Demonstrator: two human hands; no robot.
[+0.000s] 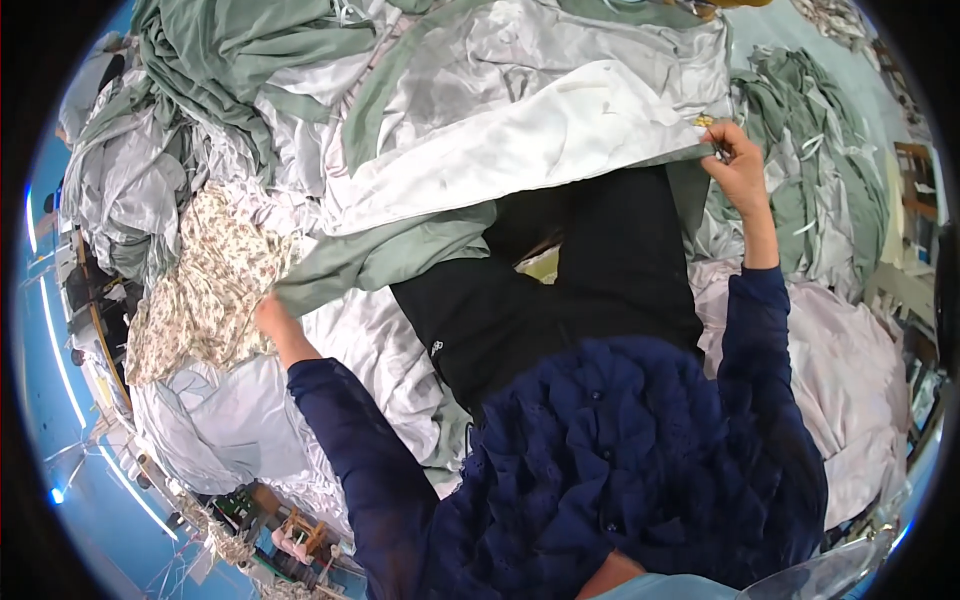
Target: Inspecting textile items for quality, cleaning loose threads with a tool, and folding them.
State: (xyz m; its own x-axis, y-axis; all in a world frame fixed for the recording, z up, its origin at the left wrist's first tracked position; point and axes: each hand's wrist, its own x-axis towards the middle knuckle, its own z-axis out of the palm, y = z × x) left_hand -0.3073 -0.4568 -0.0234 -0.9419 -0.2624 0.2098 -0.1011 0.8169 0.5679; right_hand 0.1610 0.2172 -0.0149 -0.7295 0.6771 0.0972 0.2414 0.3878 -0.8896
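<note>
A sage-green cloth piece with a shiny white lining stretches across above my lap. My left hand is closed on a lower corner of its green fabric, beside a cream floral cloth. My right hand pinches the cloth's far right edge between thumb and fingers. A small yellow thing lies right by those fingertips; its kind I cannot tell. Between the two hands the white edge runs slanting up to the right. My fingertips on the left are partly hidden by the fabric.
Heaped green and white cloths lie at the far left, and another green pile at the right. Pale pink fabric is bunched beside my right arm. White cloth lies near my left thigh. A chair stands at the right edge.
</note>
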